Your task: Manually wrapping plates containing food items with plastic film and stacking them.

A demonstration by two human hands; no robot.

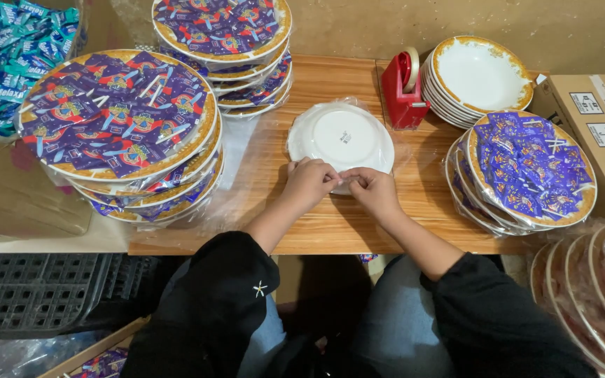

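A white plate point(342, 136) lies upside down on the wooden table point(316, 224), wrapped in clear plastic film point(260, 182) that spreads out to the left. My left hand point(308, 183) and my right hand point(372, 190) meet at the plate's near rim. Both pinch the film against the plate's edge. Black sleeves cover my forearms.
Stacks of plates loaded with purple sachets stand at the left point(117, 115), the back point(222, 31) and the right point(530, 164). Empty gold-rimmed plates point(481, 73) sit beside a red tape dispenser point(402, 87). A cardboard box point(600, 126) is far right, teal sachets point(12, 59) far left.
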